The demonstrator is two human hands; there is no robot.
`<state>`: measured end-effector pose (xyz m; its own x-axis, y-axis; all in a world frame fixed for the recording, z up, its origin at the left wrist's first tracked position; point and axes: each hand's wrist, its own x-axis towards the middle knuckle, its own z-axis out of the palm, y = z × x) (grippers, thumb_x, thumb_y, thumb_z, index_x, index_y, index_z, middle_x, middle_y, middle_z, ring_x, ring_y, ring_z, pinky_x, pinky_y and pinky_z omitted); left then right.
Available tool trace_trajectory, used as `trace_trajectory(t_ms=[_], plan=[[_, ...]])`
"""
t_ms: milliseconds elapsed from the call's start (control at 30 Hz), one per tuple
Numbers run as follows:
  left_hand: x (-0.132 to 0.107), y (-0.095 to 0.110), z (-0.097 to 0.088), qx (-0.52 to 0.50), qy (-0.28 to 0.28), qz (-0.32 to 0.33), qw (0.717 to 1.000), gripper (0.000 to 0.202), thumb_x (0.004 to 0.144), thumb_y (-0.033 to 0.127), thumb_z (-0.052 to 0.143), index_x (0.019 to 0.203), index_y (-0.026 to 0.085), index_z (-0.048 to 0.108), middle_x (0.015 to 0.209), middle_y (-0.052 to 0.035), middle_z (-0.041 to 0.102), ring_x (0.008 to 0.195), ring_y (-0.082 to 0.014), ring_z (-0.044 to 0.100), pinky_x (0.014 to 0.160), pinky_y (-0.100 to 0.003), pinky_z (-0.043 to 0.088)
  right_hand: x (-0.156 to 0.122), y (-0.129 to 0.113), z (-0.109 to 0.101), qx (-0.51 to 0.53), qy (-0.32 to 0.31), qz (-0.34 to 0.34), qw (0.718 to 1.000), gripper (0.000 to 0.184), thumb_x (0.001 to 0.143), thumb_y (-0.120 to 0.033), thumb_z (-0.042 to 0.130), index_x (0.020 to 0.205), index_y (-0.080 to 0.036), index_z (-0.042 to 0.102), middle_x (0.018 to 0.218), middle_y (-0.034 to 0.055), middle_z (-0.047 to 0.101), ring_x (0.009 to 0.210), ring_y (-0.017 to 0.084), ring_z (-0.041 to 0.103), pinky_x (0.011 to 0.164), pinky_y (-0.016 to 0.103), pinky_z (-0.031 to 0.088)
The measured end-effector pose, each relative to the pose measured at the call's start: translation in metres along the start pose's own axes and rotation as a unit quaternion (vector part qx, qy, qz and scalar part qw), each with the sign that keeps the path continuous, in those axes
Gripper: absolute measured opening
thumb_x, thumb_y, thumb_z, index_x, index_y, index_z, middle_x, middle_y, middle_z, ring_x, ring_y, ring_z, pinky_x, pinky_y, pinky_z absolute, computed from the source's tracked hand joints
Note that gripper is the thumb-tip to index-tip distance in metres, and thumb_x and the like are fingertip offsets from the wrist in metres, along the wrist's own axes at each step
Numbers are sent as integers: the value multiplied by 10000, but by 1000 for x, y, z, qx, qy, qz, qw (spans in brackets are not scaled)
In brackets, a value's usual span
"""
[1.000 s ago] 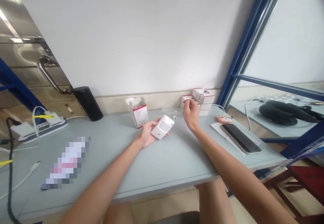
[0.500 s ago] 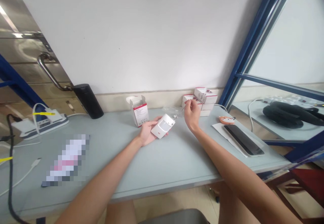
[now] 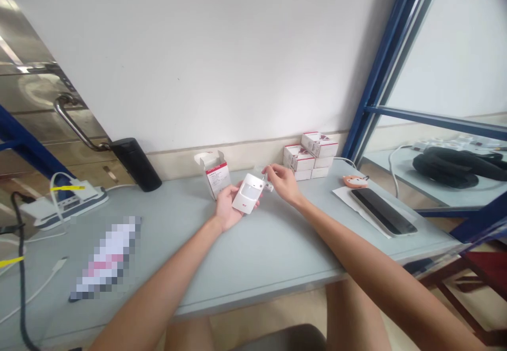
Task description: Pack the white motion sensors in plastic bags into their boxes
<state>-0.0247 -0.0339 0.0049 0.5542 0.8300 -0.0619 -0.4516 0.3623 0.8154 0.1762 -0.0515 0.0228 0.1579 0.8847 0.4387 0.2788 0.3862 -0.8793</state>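
White plastic motion sensor cradled in left hand.

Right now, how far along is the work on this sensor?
Looks done: the open box is unsealed, and the sensor is out in the open. In hand: the left hand holds the sensor, while the right hand is at a small white part by its top edge. Left: the stacked boxes look unopened, so they seem to remain.

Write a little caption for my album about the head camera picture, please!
A left hand cradles a white motion sensor over a grey table, with the right hand beside its top end.
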Motion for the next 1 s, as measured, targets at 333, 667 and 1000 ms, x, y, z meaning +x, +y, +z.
trace_trajectory(t_ms=[333,667,1000], plan=[[3,-3,3,13,17,16,1000,470,808,303,537,1237,127,621,941,-154,779,737,-300,745,671,-381,557,-1,7,10,34,-20,48,998,362,901,-511,562,875,-215,768,717,-8,607,639,153,509,636,283,420],[0,-8,6,47,-22,42,998,462,864,281,555,1306,151,594,1096,-150,770,849,-300,758,786,-406,558,0,17,10,-3,-3,77,997,370,909,-498,514,860,-216,748,663,-11,577,617,158,483,635,285,412],[0,-10,10,93,24,55,994,472,837,295,558,1295,182,548,954,-108,772,737,-293,755,662,-362,539,-1,15,10,0,-12,67,998,358,904,-475,514,851,-197,733,723,3,630,663,163,538,667,289,438]])
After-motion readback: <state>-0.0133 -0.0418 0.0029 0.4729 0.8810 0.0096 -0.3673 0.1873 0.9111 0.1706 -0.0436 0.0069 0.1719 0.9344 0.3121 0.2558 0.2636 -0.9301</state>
